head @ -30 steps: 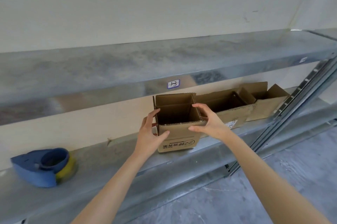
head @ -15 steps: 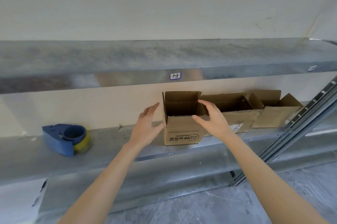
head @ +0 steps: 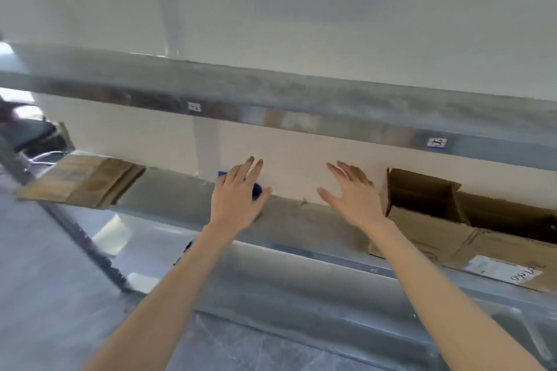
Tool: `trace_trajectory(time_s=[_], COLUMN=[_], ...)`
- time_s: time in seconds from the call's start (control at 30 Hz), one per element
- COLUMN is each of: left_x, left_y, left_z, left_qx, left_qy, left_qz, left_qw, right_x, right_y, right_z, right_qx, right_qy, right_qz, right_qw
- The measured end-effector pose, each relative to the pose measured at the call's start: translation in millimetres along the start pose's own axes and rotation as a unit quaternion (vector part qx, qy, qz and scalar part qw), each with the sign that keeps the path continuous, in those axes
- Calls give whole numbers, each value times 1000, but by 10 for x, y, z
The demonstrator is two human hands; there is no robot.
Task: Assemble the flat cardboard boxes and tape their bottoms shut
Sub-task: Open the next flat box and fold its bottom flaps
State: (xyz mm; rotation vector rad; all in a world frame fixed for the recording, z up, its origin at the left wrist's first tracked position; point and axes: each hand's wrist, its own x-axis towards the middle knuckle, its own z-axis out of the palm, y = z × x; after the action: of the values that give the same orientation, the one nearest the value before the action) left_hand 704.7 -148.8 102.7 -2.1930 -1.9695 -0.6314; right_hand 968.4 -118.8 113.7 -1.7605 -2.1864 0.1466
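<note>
An assembled cardboard box [head: 422, 220] stands open-topped on the metal shelf [head: 187, 198] at the right, with a second open box [head: 509, 238] beside it. A stack of flat cardboard boxes [head: 81, 182] lies at the shelf's left end. My left hand [head: 236, 198] hovers with fingers spread in front of the blue tape dispenser [head: 256, 191], which it mostly hides. Just left of the assembled box, my right hand [head: 352, 195] is spread and holds nothing.
An upper metal shelf [head: 301, 99] runs above, carrying small labels [head: 436, 142]. A slanted upright post [head: 78, 235] stands at the left. Dark objects and cables [head: 30, 135] lie behind the flat stack. Grey floor shows below.
Both hands have come off the assembled box and moved left along the shelf. My view swung left, bringing the flat stack into sight; my left hand now covers the tape dispenser.
</note>
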Motion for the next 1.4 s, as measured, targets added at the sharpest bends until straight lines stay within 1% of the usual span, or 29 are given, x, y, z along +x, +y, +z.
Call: trace_trajectory(time_s=[0.17, 0.23, 0.47, 0.57, 0.67, 0.8, 0.97, 1.17, 1.3, 1.4], left_x=[-270, -367, -632, -663, -635, -528, -347, -147, -4, 45], left_y=[-905, -1305, -2789, -3384, -3868, -4332, -4794, -5340, -5710, -5949], left_z=[-314, -444, -868, -989, -1019, -937, -646, -421, -352, -250], left_qx=[44, 62, 91, 84, 81, 56, 25, 35, 27, 16], left_qy=[-2, -9, 2, 1, -12, -21, -26, -51, -52, -70], left_qz=[-93, -117, -159, -169, -176, -178, -196, -239, -256, -267], left_qw=[995, 991, 983, 982, 981, 982, 980, 969, 965, 961], right_x=[351, 483, 847, 1013, 1158, 1331, 1699, 2260, 2494, 2572], right_y=[-901, -1310, -2796, -3403, -3863, -4250, -4524, -4825, -5015, -5122], right_z=[324, 460, 1009, 1230, 1443, 1698, 2067, 2522, 2762, 2933], right_qx=[13, 18, 51, 61, 73, 69, 72, 76, 76, 71], right_qy=[-26, -32, -55, -61, -76, -96, -127, -152, -167, -191], right_qz=[-44, -69, -119, -125, -117, -112, -99, -97, -96, -86], right_qw=[999, 997, 990, 988, 987, 987, 984, 981, 978, 975])
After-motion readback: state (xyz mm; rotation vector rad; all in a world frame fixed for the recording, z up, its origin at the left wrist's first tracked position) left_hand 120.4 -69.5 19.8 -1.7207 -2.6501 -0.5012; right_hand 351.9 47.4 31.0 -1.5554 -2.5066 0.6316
